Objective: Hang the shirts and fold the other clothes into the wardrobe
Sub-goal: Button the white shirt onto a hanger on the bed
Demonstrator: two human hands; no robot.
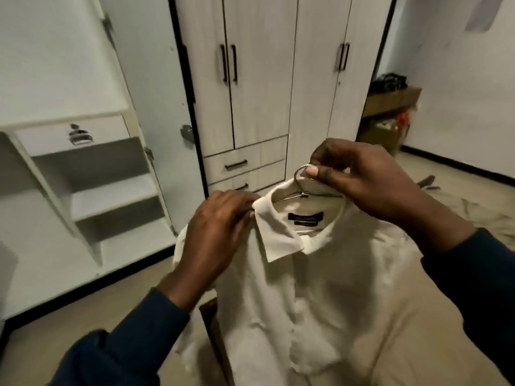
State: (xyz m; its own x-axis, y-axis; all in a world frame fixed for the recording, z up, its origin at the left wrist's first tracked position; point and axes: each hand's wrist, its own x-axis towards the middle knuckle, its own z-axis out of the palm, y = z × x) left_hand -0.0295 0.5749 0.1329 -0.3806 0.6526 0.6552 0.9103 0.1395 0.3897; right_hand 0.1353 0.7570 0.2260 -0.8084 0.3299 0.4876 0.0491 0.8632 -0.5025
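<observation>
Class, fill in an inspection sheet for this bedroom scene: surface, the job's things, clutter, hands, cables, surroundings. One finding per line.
Surface: beige floor; no table in view.
Job's things: white collared shirt on a metal hanger, held up facing the camera; wardrobe behind it with all doors shut.
Clutter: beige cloth lying on the floor at right; cardboard boxes in the corner, contents unclear.
Hands: left hand pinches the collar edge; right hand pinches the hanger hook between thumb and fingers.
Cables: nothing seen.
Surroundings: open white cabinet with bare shelves at left; white walls.
</observation>
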